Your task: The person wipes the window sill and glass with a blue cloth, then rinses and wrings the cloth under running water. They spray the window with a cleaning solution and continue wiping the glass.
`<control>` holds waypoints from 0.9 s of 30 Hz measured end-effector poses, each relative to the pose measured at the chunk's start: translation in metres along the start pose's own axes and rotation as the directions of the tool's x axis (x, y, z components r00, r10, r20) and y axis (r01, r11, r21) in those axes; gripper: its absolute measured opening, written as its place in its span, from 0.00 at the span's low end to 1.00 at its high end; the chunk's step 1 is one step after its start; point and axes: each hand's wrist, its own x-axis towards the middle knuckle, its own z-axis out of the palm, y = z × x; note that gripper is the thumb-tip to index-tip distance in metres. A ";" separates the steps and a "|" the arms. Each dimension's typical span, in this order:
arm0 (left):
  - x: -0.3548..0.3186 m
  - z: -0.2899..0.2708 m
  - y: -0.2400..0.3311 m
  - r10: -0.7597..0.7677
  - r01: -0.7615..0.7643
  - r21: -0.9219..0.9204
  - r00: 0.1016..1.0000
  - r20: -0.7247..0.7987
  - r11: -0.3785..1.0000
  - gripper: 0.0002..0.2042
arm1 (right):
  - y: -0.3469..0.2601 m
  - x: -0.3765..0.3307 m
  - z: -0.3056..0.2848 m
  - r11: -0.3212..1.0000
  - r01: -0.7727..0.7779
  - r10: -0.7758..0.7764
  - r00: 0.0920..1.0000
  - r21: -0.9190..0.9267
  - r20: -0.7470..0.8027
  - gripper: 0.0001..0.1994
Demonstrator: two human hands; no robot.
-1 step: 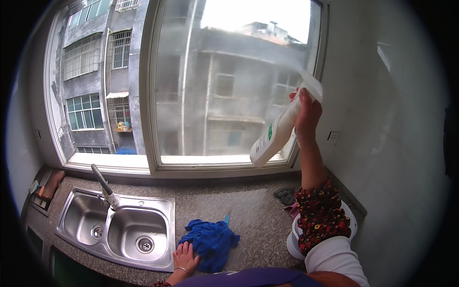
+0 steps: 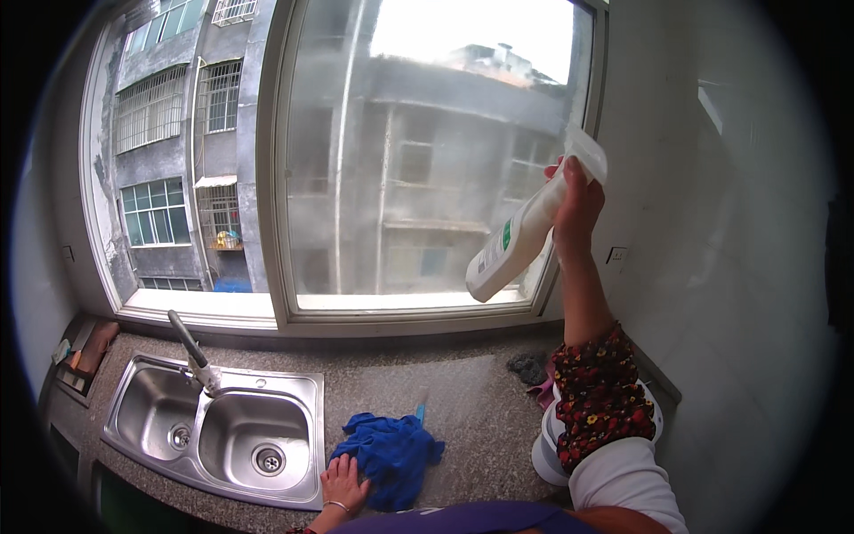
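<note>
Raised before the hazy window pane (image 2: 427, 178), my right hand (image 2: 578, 200) is closed around the neck of a white spray bottle (image 2: 516, 245). The bottle tilts, its nozzle end up and its base toward the lower left; a green mark shows on its side. My left hand (image 2: 343, 485) lies flat at the counter's near edge with fingers spread. Its fingertips are at the left side of a crumpled blue cloth (image 2: 391, 458), and whether they press on it I cannot tell. A light-blue strip (image 2: 421, 412) pokes out behind the cloth.
A double steel sink (image 2: 316, 427) with a faucet (image 2: 191, 347) lies left of the cloth. On the speckled counter (image 2: 485, 427), a dark scouring pad (image 2: 527, 366) and a pink cloth (image 2: 542, 392) sit near the wall. White round containers (image 2: 547, 458) are partly hidden by my right arm.
The bottle and my right hand have shifted slightly right, and the bottle's base is a little higher. Spray seen near the nozzle earlier is fainter. My left hand stays put.
</note>
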 end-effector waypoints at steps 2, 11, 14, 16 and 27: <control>0.000 0.003 -0.002 0.026 -0.025 0.012 0.997 -0.067 1.000 0.31 | -0.003 0.037 -0.006 0.999 0.038 -0.038 0.999 0.029 0.002 0.18; 0.001 0.020 -0.006 -0.042 0.041 -0.004 0.999 -0.019 0.999 0.30 | -0.016 0.159 -0.033 0.990 0.125 -0.132 0.984 -0.062 -0.122 0.19; 0.002 0.025 -0.010 -0.030 0.030 0.010 1.000 0.000 0.999 0.30 | -0.029 0.186 -0.051 0.987 0.156 -0.157 0.955 -0.022 -0.252 0.17; 0.003 0.028 -0.013 -0.017 0.017 -0.003 1.000 0.002 1.000 0.31 | -0.037 0.200 -0.063 0.975 0.223 -0.221 0.952 -0.013 -0.212 0.16; -0.001 0.017 -0.010 0.041 -0.046 -0.018 0.979 -0.201 0.999 0.27 | -0.075 0.188 -0.035 0.946 0.232 -0.243 0.970 0.227 0.020 0.18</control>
